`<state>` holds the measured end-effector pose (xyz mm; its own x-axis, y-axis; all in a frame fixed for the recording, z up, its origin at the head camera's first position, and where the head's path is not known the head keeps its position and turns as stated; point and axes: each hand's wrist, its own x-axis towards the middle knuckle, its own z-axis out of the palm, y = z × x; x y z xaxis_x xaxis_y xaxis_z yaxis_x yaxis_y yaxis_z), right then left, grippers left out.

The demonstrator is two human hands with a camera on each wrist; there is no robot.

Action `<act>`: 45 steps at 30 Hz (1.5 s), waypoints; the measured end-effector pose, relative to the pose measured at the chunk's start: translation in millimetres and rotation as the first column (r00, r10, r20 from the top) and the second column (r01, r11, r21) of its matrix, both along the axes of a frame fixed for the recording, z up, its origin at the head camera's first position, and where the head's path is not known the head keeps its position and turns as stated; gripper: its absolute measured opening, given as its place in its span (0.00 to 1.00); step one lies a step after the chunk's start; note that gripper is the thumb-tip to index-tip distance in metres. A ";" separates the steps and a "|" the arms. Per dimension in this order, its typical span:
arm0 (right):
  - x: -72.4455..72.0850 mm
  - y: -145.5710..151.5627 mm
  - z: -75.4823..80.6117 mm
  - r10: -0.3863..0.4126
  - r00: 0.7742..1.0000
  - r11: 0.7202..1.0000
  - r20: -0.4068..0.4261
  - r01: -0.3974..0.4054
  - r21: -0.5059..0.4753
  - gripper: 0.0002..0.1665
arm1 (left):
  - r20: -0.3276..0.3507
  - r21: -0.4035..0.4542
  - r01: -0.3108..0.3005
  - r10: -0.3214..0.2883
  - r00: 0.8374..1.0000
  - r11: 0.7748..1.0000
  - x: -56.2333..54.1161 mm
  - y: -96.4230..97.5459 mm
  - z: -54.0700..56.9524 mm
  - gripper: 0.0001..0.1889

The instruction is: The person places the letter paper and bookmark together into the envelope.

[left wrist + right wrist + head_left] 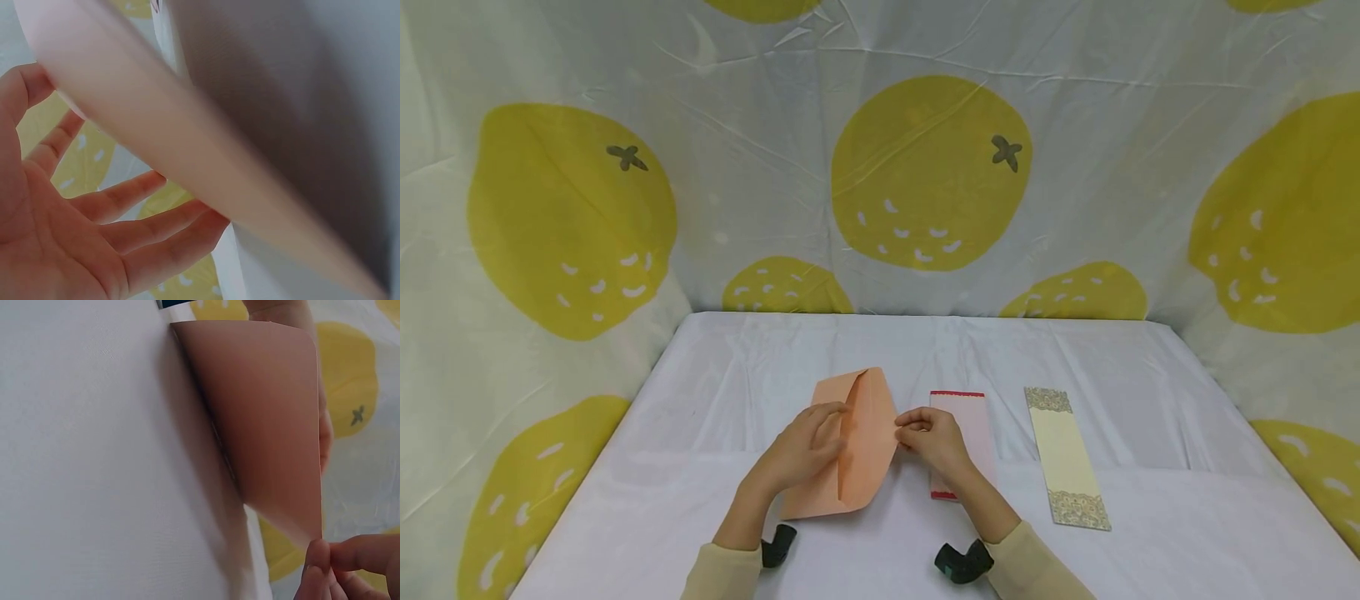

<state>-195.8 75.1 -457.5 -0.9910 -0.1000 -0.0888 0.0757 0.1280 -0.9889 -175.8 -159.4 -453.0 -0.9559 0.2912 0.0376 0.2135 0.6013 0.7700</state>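
Note:
A peach envelope (835, 390) stands tilted over the white table, its wide flap (872, 446) folded out to the right. My left hand (793, 450) lies along the envelope's left part. In the left wrist view its fingers (119, 199) are spread and fairly straight, their tips at the paper's edge. With thumb and fingertips my right hand (934, 437) pinches the flap's outer edge. The right wrist view shows that pinch at one corner of the peach paper (262, 412), which is raised off the cloth along this side.
Partly under the right forearm lies a pale pink envelope (958, 408) with red ends. Farther right is a long cream envelope (1063, 442) with patterned ends. A lemon-print curtain (932, 175) encloses the back and sides of the white-covered table (700, 383). Black wrist mounts (964, 562) sit below the forearms.

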 end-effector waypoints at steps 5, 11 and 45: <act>2.2 -0.1 4.1 0.005 1.000 1.000 -0.012 -0.006 -0.027 0.08 | -0.013 0.003 0.017 -0.017 1.000 1.000 0.2 1.5 -1.6 0.25; 3.3 -0.3 5.8 0.007 1.000 0.999 -0.023 -0.008 -0.049 0.08 | -0.046 -0.045 0.026 -0.028 0.999 0.999 1.4 5.5 -1.8 0.24; -3.1 86.2 4.5 -0.143 0.988 0.944 -0.059 0.154 0.292 0.19 | -0.056 -0.093 0.003 -0.008 0.998 0.996 7.3 10.2 -1.7 0.25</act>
